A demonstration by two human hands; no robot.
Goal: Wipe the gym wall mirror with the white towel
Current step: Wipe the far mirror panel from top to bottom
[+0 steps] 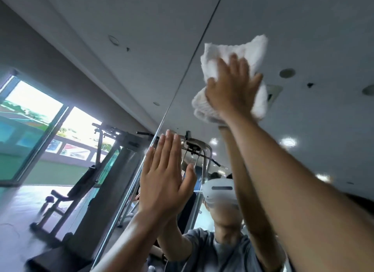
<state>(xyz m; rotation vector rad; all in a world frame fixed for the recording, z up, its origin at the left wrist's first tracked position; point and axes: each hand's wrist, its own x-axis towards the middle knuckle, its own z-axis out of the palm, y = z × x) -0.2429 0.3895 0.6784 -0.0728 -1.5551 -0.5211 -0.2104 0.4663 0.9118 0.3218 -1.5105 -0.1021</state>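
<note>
1. Overhead, the white towel (257, 48) lies bunched against the gym wall mirror (303, 38), high on the glass and just right of the mirror's vertical seam (194, 55).
2. The right hand (232, 89) covers the middle of the towel, with its arm stretched up. Its fingers are spread and fairly straight, pressing the cloth flat to the glass rather than curling round it.
3. Folds of towel stick out above the fingertips, to the right of the hand and below the wrist.
4. The left hand (164, 186) is lower and to the left, well apart from the towel. Its palm faces the mirror close by the seam, with the fingers straight and together and the thumb out. It holds nothing and appears to rest on the glass.
5. Between the two arms, the mirror reflects the person in a white headset (220, 192) and a grey shirt.
6. To the left, beyond the seam, are a weight machine (113, 170) and a bright window (40, 119).
</note>
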